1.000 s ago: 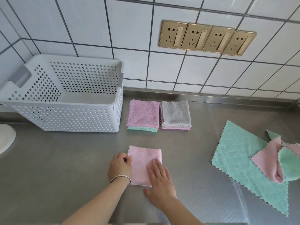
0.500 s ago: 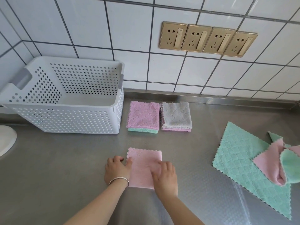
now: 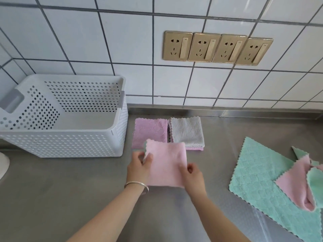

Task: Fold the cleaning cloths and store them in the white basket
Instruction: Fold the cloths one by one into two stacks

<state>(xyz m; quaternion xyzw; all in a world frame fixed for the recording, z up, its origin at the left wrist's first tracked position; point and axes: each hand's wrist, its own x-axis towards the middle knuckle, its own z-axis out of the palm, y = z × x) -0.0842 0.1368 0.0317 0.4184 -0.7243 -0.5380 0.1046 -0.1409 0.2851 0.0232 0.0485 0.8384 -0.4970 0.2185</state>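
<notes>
Head view looks down on a steel table (image 3: 52,189) set against a white tiled wall (image 3: 122,49) with four gold sockets (image 3: 217,48) in a row. Both hands hold a folded pink cloth (image 3: 166,165) just above the table: the left hand (image 3: 139,167) pinches its left edge between thumb and curled fingers, and the right hand (image 3: 193,175) pinches its right edge the same way. A thin bracelet (image 3: 137,185) circles the left wrist. The cloth's far edge overlaps the near edge of two folded stacks lying side by side close to the wall, a purple-topped stack (image 3: 150,131) on the left and a grey-topped stack (image 3: 187,131) on the right, touching each other. The white basket (image 3: 61,142), perforated and with nothing visible inside, stands at the left, just beside the purple-topped stack. At the right lies an unfolded green cloth (image 3: 258,177) spread flat, with a crumpled pink and green cloth (image 3: 302,182) resting on its right part. A white rounded object (image 3: 3,165) shows at the left edge, too cut off to identify.
</notes>
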